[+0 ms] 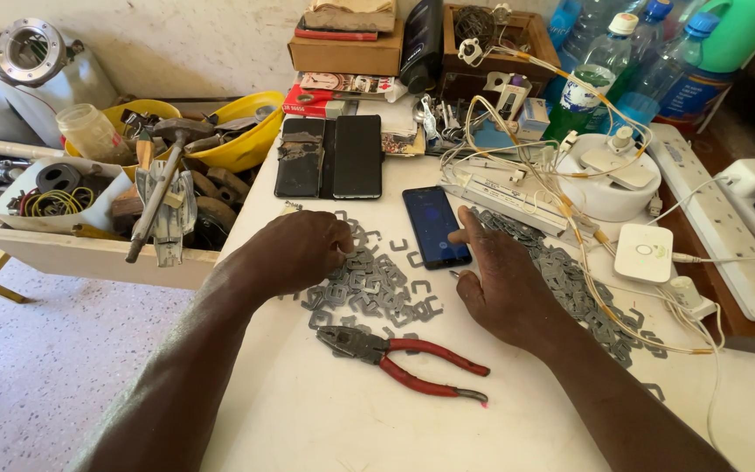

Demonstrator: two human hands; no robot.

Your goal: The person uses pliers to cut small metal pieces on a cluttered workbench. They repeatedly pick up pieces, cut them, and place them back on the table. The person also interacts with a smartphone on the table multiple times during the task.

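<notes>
Bright even daylight, soft shadows, sharp focus, wide-angle bending at edges

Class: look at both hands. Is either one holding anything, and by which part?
Left hand rests curled on small grey metal clips; any grip is hidden. Right hand holds nothing.

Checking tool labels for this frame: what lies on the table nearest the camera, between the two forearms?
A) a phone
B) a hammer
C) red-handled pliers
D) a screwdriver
C: the red-handled pliers lie on the white table just below the pile of small grey metal clips, between the left hand and the right hand.
</notes>
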